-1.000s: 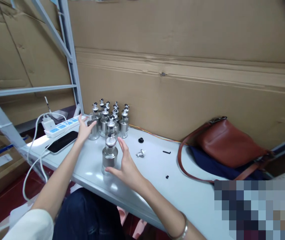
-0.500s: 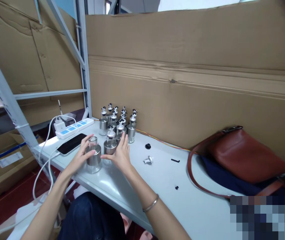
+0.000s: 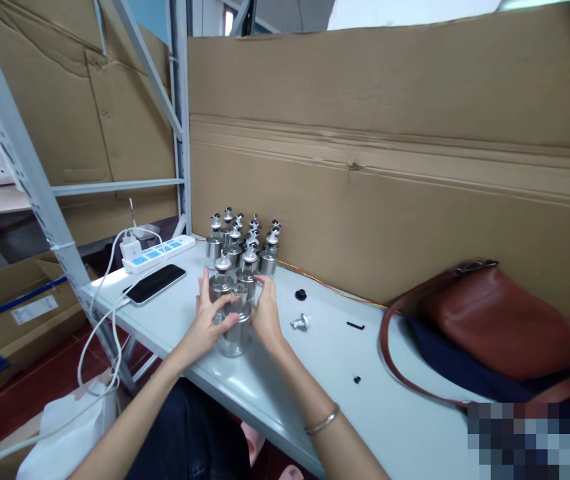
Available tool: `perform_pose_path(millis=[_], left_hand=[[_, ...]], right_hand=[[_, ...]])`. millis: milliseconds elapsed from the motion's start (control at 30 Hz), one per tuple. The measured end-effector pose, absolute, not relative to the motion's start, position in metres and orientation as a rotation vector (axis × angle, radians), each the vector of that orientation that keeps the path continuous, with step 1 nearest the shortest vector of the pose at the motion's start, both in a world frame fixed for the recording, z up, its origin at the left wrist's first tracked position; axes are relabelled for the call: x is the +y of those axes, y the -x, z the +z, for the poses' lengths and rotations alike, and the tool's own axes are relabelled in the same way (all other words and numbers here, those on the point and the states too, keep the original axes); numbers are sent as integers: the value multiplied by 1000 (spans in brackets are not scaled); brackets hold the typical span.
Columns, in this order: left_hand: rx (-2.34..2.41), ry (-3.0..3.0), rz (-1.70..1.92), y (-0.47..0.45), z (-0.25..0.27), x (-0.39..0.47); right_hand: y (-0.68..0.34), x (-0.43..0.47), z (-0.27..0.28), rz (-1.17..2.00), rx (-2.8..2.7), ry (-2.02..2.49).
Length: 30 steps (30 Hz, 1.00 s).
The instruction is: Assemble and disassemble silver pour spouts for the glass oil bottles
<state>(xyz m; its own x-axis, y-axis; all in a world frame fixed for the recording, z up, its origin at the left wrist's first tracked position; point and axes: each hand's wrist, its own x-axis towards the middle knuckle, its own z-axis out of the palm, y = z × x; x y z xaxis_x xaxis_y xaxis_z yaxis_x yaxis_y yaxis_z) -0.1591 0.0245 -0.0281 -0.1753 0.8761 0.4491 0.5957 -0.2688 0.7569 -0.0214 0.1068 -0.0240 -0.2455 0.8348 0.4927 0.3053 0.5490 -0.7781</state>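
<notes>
A clear glass bottle [image 3: 235, 343] with a metal band and no pump top stands near the table's front edge. My left hand [image 3: 209, 323] closes on its upper part with thumb and index finger, while other fingers reach up beside a pump bottle [image 3: 221, 285] behind it. On the right, my right hand [image 3: 267, 316] is cupped with bent fingers alongside the glass bottle and another pump bottle [image 3: 248, 275]. Its thumb is mostly hidden. Several more glass and metal bottles [image 3: 214, 248] with silver pump heads are grouped behind.
A phone [image 3: 155, 285] and a white power strip [image 3: 159, 254] lie left. To the right are a silver pump head [image 3: 300, 323], a black cap [image 3: 301, 294], a black hooked piece [image 3: 355, 325], a small black part [image 3: 357, 380] and a brown bag [image 3: 505, 320].
My left hand has moved right with the glass bottle, which now stands in front of the pump bottles. My right hand has shifted slightly right, its fingers more bent.
</notes>
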Motion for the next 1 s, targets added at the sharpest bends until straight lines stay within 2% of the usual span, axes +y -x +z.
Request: perform_pose_path(millis=[333,633,1000], left_hand=[[1903,-1648,1640,179,-25,65],[1864,-1676,1592,218,-24,113],[1920,-1612,1687,192,-13,66]], right_hand=[[27,114,-36,950,-1656,934],[53,113,-39,1073,-1627,940],[15,86,-23,1051,-1573,1064]])
